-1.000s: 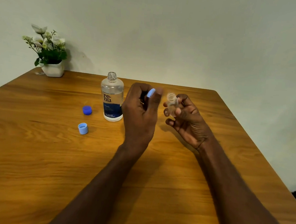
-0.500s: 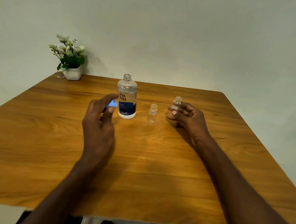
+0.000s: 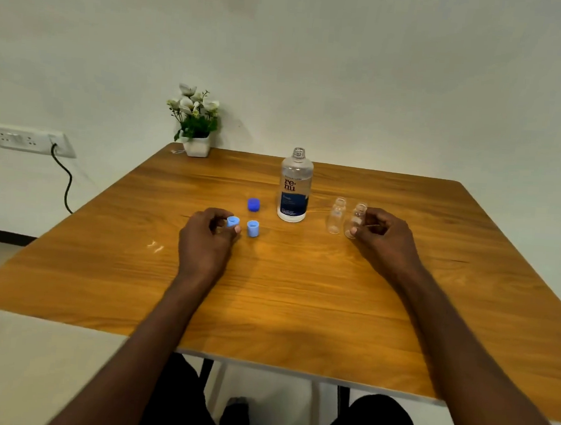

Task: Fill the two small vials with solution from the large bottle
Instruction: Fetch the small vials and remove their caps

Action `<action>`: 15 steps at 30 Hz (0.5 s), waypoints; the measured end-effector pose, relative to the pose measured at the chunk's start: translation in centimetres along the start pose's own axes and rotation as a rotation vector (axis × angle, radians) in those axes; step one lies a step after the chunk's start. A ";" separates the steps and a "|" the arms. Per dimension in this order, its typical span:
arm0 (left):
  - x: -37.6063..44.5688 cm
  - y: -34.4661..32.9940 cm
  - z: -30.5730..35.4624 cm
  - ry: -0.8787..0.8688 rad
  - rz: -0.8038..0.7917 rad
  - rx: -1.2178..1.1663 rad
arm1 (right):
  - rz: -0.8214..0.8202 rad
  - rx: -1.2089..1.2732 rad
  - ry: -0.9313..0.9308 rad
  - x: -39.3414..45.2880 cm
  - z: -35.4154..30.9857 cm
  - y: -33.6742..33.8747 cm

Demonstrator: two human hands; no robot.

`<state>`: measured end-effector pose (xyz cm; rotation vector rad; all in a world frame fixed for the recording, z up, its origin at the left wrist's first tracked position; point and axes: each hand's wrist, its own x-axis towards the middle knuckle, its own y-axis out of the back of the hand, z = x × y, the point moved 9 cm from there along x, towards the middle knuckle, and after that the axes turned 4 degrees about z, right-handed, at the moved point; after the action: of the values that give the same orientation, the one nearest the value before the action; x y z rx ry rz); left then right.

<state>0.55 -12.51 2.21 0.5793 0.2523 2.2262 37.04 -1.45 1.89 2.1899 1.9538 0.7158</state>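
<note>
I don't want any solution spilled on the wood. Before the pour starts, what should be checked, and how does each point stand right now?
1. Large bottle uncapped and upright: ok.
2. Both vials uncapped: ok; the free vial and the held vial show open mouths.
3. Both vials standing on the table: ok for the free one; cannot tell for the held one.
4. Left hand free to lift the bottle: not ok, it holds a light blue cap.
5. Right hand steadying a vial: ok.
6. Other caps clear of the vials: ok.

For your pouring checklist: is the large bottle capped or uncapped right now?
Uncapped. The large bottle stands upright with its threaded neck bare, and a dark blue cap lies on the table beside it.
</note>
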 end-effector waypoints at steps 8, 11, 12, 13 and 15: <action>-0.3 -0.8 0.0 -0.031 -0.063 0.159 | 0.000 -0.053 0.051 -0.3 -0.8 -0.1; -0.4 -0.9 0.1 -0.023 -0.080 0.160 | -0.004 -0.074 0.053 -0.3 -0.8 -0.1; -0.5 -1.0 0.1 -0.019 -0.094 0.155 | -0.005 -0.076 0.051 -0.3 -0.7 -0.1; -0.6 -1.1 0.1 -0.015 -0.107 0.145 | -0.007 -0.079 0.051 -0.3 -0.7 -0.2; -0.7 -1.1 0.0 -0.008 -0.118 0.130 | -0.009 -0.084 0.053 -0.4 -0.7 -0.2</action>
<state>1.72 -12.30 1.57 0.6273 0.4193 2.1038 36.54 -1.98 2.34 2.1331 1.9194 0.8464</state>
